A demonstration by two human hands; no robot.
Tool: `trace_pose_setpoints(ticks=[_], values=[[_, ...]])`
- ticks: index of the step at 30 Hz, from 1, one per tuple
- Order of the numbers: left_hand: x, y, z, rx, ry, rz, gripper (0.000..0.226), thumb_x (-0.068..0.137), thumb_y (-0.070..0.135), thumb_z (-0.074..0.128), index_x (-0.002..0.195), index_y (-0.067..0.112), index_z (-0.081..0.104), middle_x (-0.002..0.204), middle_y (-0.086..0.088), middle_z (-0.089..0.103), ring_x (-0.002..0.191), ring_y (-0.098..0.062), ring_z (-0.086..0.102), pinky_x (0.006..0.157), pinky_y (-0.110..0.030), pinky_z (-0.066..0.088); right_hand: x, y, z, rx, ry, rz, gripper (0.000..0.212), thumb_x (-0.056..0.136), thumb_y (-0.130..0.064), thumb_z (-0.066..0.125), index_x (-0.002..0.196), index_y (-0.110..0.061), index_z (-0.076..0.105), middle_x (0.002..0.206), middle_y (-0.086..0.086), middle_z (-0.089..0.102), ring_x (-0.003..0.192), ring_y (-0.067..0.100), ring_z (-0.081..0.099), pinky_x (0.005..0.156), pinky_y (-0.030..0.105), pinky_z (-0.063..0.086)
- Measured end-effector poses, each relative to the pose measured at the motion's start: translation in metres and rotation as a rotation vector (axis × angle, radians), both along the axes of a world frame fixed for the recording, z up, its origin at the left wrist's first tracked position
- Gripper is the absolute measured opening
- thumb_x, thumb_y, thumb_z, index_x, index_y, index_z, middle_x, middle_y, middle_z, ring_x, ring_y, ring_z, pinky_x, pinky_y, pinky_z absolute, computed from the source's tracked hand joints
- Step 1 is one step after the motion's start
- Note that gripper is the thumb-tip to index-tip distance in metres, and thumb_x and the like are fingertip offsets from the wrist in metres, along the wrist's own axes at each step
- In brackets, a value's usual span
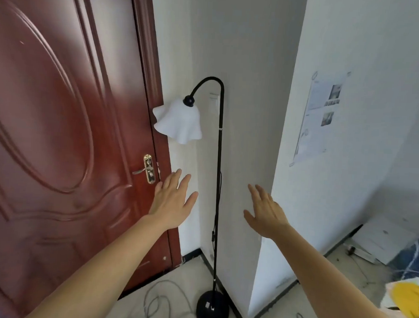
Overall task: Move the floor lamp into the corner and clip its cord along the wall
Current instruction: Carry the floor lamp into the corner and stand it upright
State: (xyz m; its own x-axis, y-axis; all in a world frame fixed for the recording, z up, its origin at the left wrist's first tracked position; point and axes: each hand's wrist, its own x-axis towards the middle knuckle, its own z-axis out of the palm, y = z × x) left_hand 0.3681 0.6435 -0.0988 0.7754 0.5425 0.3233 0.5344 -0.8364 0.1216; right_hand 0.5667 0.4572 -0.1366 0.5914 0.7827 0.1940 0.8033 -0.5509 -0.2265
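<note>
A black floor lamp (218, 173) stands upright near a white wall, its round base (212, 307) on the floor close to the skirting. Its curved neck carries a white ruffled shade (179, 121) that hangs toward the door. A thin black cord (214, 228) runs down beside the pole. My left hand (172, 200) is held out to the left of the pole, fingers spread, touching nothing. My right hand (265, 210) is stretched out to the right of the pole, also spread and empty.
A dark red door (61, 128) with a brass handle (146, 169) fills the left. A grey cable (164, 298) lies looped on the floor by the lamp base. A paper sheet (320, 115) is taped to the right wall. Boxes and cloth (391, 251) lie at the right.
</note>
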Motion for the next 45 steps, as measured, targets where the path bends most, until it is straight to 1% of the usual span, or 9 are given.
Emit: trace_pose_setpoints(ticks=[6, 14, 18, 20, 26, 32, 37, 41, 45], values=[[0.105, 0.086, -0.038, -0.074, 0.116, -0.048, 0.065, 0.101, 0.052, 0.026, 0.156, 0.019, 0.018, 0.165, -0.008, 0.012, 0.152, -0.024, 0.009, 0.122, -0.047, 0.013, 0.079, 0.106, -0.06, -0.041, 0.187, 0.068, 0.075, 0.096, -0.034, 0.051, 0.156, -0.017, 0.009, 0.16, 0.009, 0.023, 0.141, 0.03, 0.035, 0.109, 0.045, 0.039], [0.268, 0.164, -0.082, -0.558, -0.009, -0.016, 0.066, 0.099, 0.055, 0.031, 0.154, 0.018, 0.024, 0.158, -0.003, 0.032, 0.147, -0.022, 0.024, 0.12, -0.044, 0.02, 0.162, 0.209, -0.132, -0.093, 0.559, 0.052, 0.078, 0.096, -0.03, 0.053, 0.157, -0.016, 0.006, 0.16, 0.01, 0.025, 0.142, 0.03, 0.036, 0.112, 0.04, 0.036], [0.298, 0.172, -0.105, -0.706, -0.106, -0.045, 0.044, 0.101, 0.047, 0.035, 0.131, 0.016, 0.046, 0.117, -0.004, 0.064, 0.107, -0.02, 0.058, 0.097, -0.039, 0.045, 0.172, 0.236, -0.155, -0.116, 0.691, 0.054, 0.076, 0.097, -0.027, 0.051, 0.157, -0.018, 0.005, 0.161, 0.01, 0.023, 0.14, 0.029, 0.039, 0.111, 0.039, 0.037], [0.302, 0.178, -0.11, -0.693, -0.091, -0.06, 0.031, 0.103, 0.038, 0.035, 0.118, 0.013, 0.045, 0.092, -0.016, 0.065, 0.078, -0.029, 0.061, 0.077, -0.044, 0.048, 0.174, 0.245, -0.161, -0.115, 0.742, 0.053, 0.076, 0.095, -0.026, 0.052, 0.156, -0.018, 0.007, 0.159, 0.009, 0.027, 0.138, 0.03, 0.041, 0.11, 0.04, 0.038], [0.291, 0.192, -0.114, -0.64, -0.036, -0.191, 0.017, 0.103, 0.038, 0.034, 0.103, 0.022, 0.038, 0.086, -0.018, 0.066, 0.077, -0.035, 0.064, 0.07, -0.051, 0.051, 0.164, 0.256, -0.173, -0.037, 0.893, -0.079, 0.059, 0.092, -0.019, 0.054, 0.143, -0.026, 0.025, 0.145, 0.003, 0.048, 0.112, 0.026, 0.059, 0.08, 0.032, 0.051], [0.251, 0.198, -0.126, -0.659, -0.024, -0.37, 0.025, 0.103, 0.033, 0.035, 0.103, 0.012, 0.049, 0.065, -0.002, 0.047, 0.056, -0.018, 0.047, 0.055, -0.032, 0.039, 0.125, 0.254, -0.17, -0.039, 0.96, -0.163, 0.05, 0.093, -0.011, 0.052, 0.138, -0.026, 0.038, 0.138, 0.002, 0.055, 0.107, 0.024, 0.063, 0.091, 0.035, 0.051], [0.212, 0.215, -0.135, -0.698, -0.009, -0.583, 0.03, 0.102, 0.036, 0.038, 0.104, 0.014, 0.058, 0.08, 0.005, 0.052, 0.068, -0.006, 0.05, 0.063, -0.022, 0.038, 0.064, 0.259, -0.177, 0.042, 0.966, -0.36, 0.049, 0.094, -0.011, 0.047, 0.14, -0.027, 0.043, 0.118, 0.008, 0.061, 0.096, 0.029, 0.066, 0.076, 0.033, 0.05], [0.185, 0.222, -0.139, -0.736, -0.012, -0.679, 0.036, 0.101, 0.039, 0.038, 0.109, 0.012, 0.061, 0.098, -0.005, 0.066, 0.087, -0.017, 0.062, 0.078, -0.029, 0.051, 0.014, 0.267, -0.181, 0.132, 0.882, -0.468, 0.051, 0.095, -0.01, 0.047, 0.144, -0.022, 0.038, 0.127, 0.013, 0.059, 0.109, 0.031, 0.059, 0.088, 0.038, 0.046], [0.151, 0.212, -0.143, -0.793, -0.075, -0.724, 0.033, 0.102, 0.032, 0.039, 0.105, 0.011, 0.064, 0.09, 0.01, 0.069, 0.079, -0.005, 0.063, 0.07, -0.007, 0.046, -0.02, 0.265, -0.179, 0.112, 0.861, -0.533, 0.045, 0.096, -0.018, 0.047, 0.139, -0.027, 0.042, 0.122, 0.008, 0.062, 0.107, 0.029, 0.061, 0.091, 0.041, 0.05]])
